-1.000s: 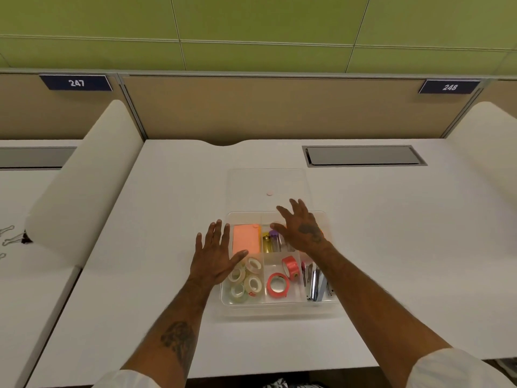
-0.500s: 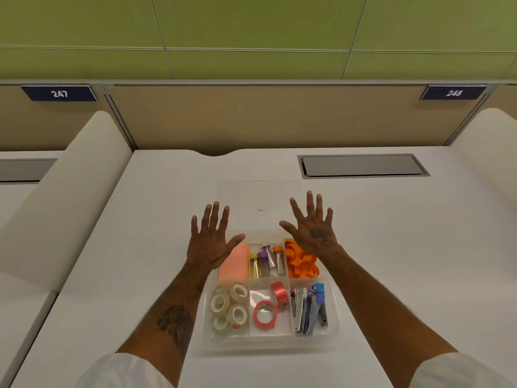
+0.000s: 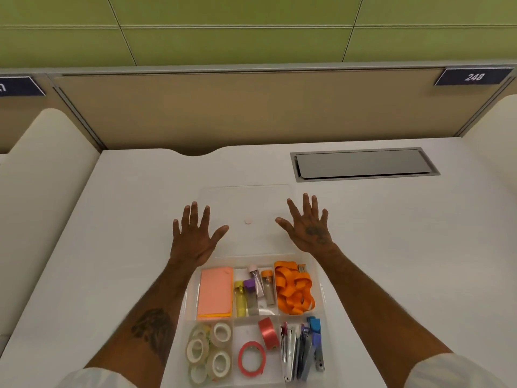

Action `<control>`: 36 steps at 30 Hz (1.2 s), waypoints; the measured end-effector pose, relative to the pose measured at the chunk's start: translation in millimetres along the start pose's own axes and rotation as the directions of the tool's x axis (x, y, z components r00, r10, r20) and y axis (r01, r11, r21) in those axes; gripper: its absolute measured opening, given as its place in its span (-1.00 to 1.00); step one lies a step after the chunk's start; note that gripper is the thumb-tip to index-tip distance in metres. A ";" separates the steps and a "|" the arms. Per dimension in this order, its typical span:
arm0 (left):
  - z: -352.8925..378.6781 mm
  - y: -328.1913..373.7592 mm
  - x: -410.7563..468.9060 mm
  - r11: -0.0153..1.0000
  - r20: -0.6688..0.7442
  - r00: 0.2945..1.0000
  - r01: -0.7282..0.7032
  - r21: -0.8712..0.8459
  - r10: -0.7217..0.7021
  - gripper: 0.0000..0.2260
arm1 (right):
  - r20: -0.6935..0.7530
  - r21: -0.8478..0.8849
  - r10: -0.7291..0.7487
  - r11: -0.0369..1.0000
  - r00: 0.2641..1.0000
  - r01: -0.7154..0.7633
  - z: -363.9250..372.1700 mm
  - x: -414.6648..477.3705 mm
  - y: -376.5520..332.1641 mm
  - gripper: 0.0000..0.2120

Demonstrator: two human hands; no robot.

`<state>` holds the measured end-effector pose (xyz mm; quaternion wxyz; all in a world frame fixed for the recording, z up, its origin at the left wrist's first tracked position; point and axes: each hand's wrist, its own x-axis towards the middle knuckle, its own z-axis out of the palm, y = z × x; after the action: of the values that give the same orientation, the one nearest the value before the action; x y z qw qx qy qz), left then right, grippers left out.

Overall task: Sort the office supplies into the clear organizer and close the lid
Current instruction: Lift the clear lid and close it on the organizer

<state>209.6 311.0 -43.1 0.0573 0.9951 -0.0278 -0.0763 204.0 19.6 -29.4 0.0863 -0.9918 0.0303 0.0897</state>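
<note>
1. Left hand (image 3: 195, 236) and right hand (image 3: 309, 228), centre frame, both empty with fingers (image 3: 193, 212) spread wide. They hover at either side edge of the clear lid (image 3: 246, 203), which lies flat on the desk (image 3: 391, 247) just above the organizer (image 3: 321, 289). I read this as setting up to lift it.
2. Organizer sits lower centre, open. Top row: pink notes (image 3: 215, 291), small vials (image 3: 254, 289), orange ribbon (image 3: 293, 289).
3. Bottom row: clear tape rolls (image 3: 208, 351), red tape rolls (image 3: 257, 348), staplers and clips (image 3: 303, 345).
4. No loose supplies in view; the lid remains.
</note>
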 end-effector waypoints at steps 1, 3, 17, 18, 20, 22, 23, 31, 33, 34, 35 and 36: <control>0.2 0.6 5.4 0.999 0.028 0.999 0.025 -0.030 -0.024 -0.20 | 0.022 0.013 0.009 1.000 1.000 -0.009 1.2 5.0 0.7 -0.21; 1.0 2.6 14.7 0.988 0.070 0.994 0.089 -0.127 -0.081 -0.21 | 0.079 0.060 0.028 0.998 0.996 -0.033 4.4 13.0 2.6 -0.27; -1.5 20.5 54.4 0.803 0.170 0.894 0.447 -0.395 -0.414 -0.31 | 0.140 0.412 0.281 0.856 0.949 -0.314 8.9 45.4 -6.1 -0.37; -0.9 19.7 54.5 0.793 0.169 0.892 0.450 -0.411 -0.419 -0.31 | 0.135 0.436 0.300 0.838 0.944 -0.328 8.2 45.6 -7.0 -0.39; 0.2 16.7 54.6 0.761 0.175 0.887 0.457 -0.461 -0.427 -0.31 | 0.138 0.491 0.330 0.796 0.934 -0.354 6.5 46.4 -7.6 -0.41; 0.6 13.6 56.4 0.696 0.211 0.875 0.477 -0.537 -0.437 -0.29 | 0.175 0.581 0.357 0.715 0.918 -0.389 5.0 48.3 -7.2 -0.41; -1.0 12.9 56.9 0.652 0.233 0.866 0.489 -0.580 -0.442 -0.29 | 0.192 0.632 0.375 0.659 0.907 -0.407 3.7 49.4 -7.0 -0.41; -33.7 11.7 41.5 0.396 0.181 0.884 0.366 -0.842 -0.432 -0.27 | 0.157 0.969 0.486 0.092 0.860 -0.229 -35.3 31.7 -21.5 -0.55; -51.7 15.8 33.9 0.339 0.143 0.887 0.311 -0.888 -0.439 -0.30 | 0.128 0.988 0.468 0.021 0.874 -0.156 -53.7 21.8 -28.7 -0.54; -60.3 16.3 30.7 0.295 0.129 0.883 0.284 -0.912 -0.451 -0.32 | 0.121 0.991 0.459 -0.010 0.880 -0.131 -62.4 17.3 -31.4 -0.51; -70.0 16.2 26.1 0.232 0.128 0.880 0.257 -0.938 -0.458 -0.34 | 0.112 0.994 0.454 -0.035 0.884 -0.108 -70.2 13.0 -32.8 -0.47; -78.4 14.8 22.1 0.163 0.131 0.880 0.227 -0.960 -0.457 -0.34 | 0.103 0.995 0.454 -0.062 0.885 -0.084 -77.3 9.3 -33.6 -0.43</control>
<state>242.9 303.6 32.3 0.6319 0.7317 0.2554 0.0067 229.1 38.6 49.4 0.7309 -0.6117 0.2932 -0.0748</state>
